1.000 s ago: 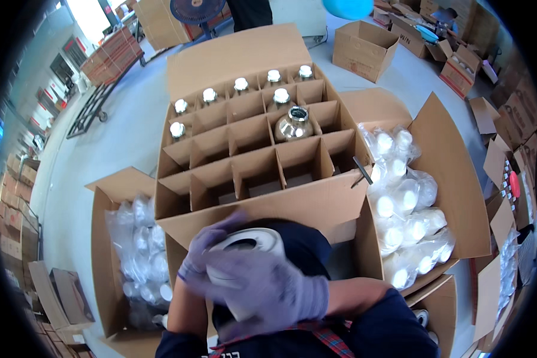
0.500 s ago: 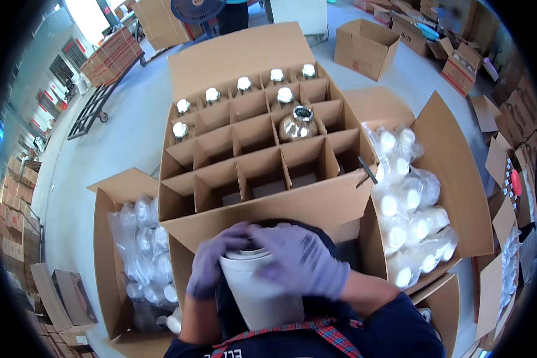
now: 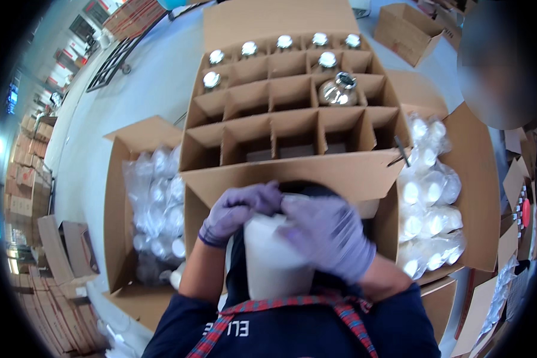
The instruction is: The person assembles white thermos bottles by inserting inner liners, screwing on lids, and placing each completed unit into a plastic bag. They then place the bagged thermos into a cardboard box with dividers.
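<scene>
A white cylindrical container stands upright against my lap, below the near edge of a large divided carton. Both my hands wear lavender gloves. At the container's top left, my left hand has its fingers curled over the rim. My right hand, somewhat smeared by motion, is bent round the upper right side with its thumb in front. Between them the hands cover most of the container's top, so anything there is hidden. In the carton, a silvery round-shouldered bottle sticks up higher than several silver-topped bottles in the back cells.
Open cartons stand on both sides, left and right, holding plastic-wrapped white-topped pieces. A dark rod juts from the divided carton's right corner. Behind are a brown box and a low black cart.
My view has tipped, so the cartons sit higher in the picture. Both hands stay at the container's top, and the container's rim, partly visible before, is now mostly covered.
</scene>
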Available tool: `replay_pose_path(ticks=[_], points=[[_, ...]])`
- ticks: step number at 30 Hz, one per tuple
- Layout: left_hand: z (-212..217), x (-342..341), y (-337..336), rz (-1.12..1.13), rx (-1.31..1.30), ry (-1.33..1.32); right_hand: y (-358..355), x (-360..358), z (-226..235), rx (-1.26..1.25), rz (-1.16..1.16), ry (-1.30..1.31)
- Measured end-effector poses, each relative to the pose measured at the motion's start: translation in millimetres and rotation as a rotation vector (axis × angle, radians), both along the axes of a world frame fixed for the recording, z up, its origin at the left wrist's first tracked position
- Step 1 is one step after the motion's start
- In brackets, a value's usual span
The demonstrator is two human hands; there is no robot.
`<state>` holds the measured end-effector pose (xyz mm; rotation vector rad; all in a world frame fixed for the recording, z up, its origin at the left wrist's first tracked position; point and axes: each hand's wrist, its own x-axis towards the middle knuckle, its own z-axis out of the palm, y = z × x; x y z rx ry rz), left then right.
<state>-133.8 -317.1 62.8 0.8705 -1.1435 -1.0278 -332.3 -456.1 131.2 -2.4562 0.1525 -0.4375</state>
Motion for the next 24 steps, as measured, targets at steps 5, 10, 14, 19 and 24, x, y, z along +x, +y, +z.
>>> replay_pose_path(ticks=[5,10,14,19,24], points=[[29.0,-34.5,1.0,0.36,0.015,-0.274,-49.6,6.5,-80.1,0.618,0.18,-0.321],[4.8,-62.3,-1.8,0.413,0.122,0.608,-37.0,-18.6,-35.0,0.664,0.504,-0.369],[-13.1,-67.8,4.8,0.297,0.618,0.23,-41.6,-28.5,17.1,0.264,0.268,-0.551],[-38.6,-99.4,54.9,0.342,0.502,0.403,-207.4,-23.5,-46.4,-0.241,-0.798,0.79],[-26.1,-88.2,33.9,0.118,0.595,0.02,-256.5,-34.9,-72.8,-0.266,-0.784,0.673]])
